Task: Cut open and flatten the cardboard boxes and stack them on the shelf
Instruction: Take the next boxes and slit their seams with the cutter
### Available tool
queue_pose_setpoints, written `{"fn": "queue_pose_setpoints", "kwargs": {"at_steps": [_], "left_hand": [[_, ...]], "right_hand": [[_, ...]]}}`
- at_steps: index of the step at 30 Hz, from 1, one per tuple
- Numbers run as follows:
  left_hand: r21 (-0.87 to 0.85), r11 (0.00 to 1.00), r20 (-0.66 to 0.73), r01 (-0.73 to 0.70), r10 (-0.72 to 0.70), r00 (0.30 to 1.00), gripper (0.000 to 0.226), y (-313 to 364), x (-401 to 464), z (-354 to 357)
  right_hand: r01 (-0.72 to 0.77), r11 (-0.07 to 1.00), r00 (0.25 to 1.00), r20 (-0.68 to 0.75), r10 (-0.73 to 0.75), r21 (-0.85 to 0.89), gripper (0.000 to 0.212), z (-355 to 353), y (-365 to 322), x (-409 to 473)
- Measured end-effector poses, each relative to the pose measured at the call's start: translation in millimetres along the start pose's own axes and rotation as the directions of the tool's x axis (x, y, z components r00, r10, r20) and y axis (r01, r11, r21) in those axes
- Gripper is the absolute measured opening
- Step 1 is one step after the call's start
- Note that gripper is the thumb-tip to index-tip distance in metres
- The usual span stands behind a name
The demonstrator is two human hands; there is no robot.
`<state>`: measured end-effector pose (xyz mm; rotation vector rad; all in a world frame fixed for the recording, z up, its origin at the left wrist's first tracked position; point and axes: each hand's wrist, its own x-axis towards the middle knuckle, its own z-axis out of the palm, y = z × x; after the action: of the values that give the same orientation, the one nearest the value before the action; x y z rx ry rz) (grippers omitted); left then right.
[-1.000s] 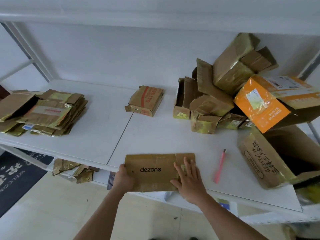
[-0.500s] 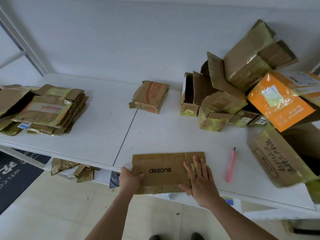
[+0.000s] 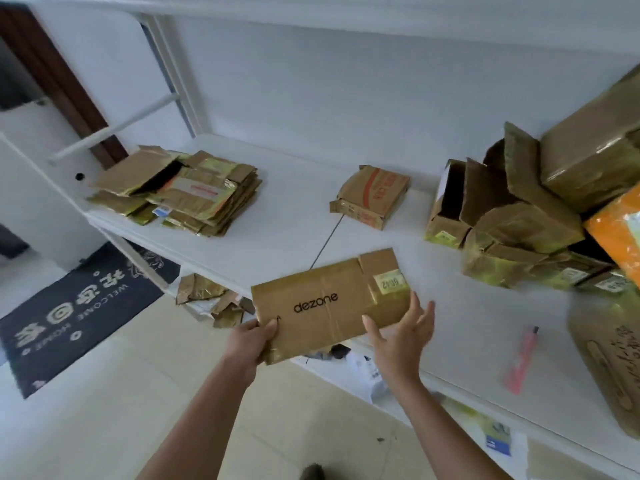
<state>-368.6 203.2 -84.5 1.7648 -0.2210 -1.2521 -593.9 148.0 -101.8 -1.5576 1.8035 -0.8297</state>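
The flattened "dezone" box (image 3: 329, 306) was held up over the front edge of the white shelf (image 3: 294, 233), tilted so its right end sat higher than its left. The left hand (image 3: 251, 341) gripped its lower left corner, thumb on the printed face and fingers curled underneath. The right hand (image 3: 403, 336) was at the box's lower right edge with fingers straight and spread, the thumb touching the cardboard; whether the fingers touched it could not be told.

Taking the dezone box as the landmark: well to its upper left, on the shelf, lay the stack of flattened boxes (image 3: 194, 195), several layers deep and slightly fanned. Directly beyond it, farther back on the shelf, a small box with red printing (image 3: 372, 197) lay alone. To its upper right stood the heap of uncut boxes (image 3: 519, 216), some open and leaning on one another, with an orange box (image 3: 616, 233) at the heap's right side. To its right a pink cutter (image 3: 521, 360) lay on the shelf, and past that a large brown box (image 3: 609, 362) with handwriting on it. Below and left of it, scraps of cardboard (image 3: 211, 299) rested on a lower shelf, and farther left a dark doormat (image 3: 76, 313) lay on the floor.
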Motion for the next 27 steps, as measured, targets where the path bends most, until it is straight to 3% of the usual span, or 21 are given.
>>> {"fn": "queue_pose_setpoints", "kwargs": {"at_steps": [4,9,14,18,20,23,27], "left_hand": [[-0.182,0.983,-0.086,-0.034,0.018,0.996,0.018,9.8,0.5,-51.3],[-0.407,0.913,-0.009,-0.028,0.027,1.000,0.019,24.7,10.3,-106.6],[-0.375,0.927,0.019,0.002,0.005,1.000,0.022,59.8,36.6,-200.6],[-0.363,0.930,-0.051,-0.066,0.051,0.997,0.019,91.1,67.7,-301.4],[-0.381,0.919,-0.082,-0.100,0.075,0.994,0.010,108.6,80.3,-337.1],[-0.372,0.915,-0.093,-0.156,0.131,0.987,0.007,140.0,100.5,-364.7],[-0.396,0.903,-0.106,-0.166,0.134,0.985,0.009,179.3,135.5,-376.1]], "right_hand": [[0.051,0.940,0.984,0.144,-0.105,0.336,0.097,38.6,-69.4,-12.2],[0.057,0.881,0.959,0.221,-0.179,0.470,0.089,96.7,-146.8,-36.8],[0.050,0.920,0.951,0.263,-0.163,0.389,0.086,175.6,-217.0,-39.6],[0.038,0.918,0.931,0.319,-0.176,0.395,0.086,239.0,-279.6,-58.2],[0.104,0.917,0.936,0.274,-0.222,0.386,0.080,264.8,-308.5,-68.3],[0.238,0.925,0.937,0.180,-0.299,0.295,0.056,299.3,-345.3,-75.6],[0.255,0.935,0.912,0.260,-0.317,0.245,0.064,336.4,-382.0,-68.7]]}}
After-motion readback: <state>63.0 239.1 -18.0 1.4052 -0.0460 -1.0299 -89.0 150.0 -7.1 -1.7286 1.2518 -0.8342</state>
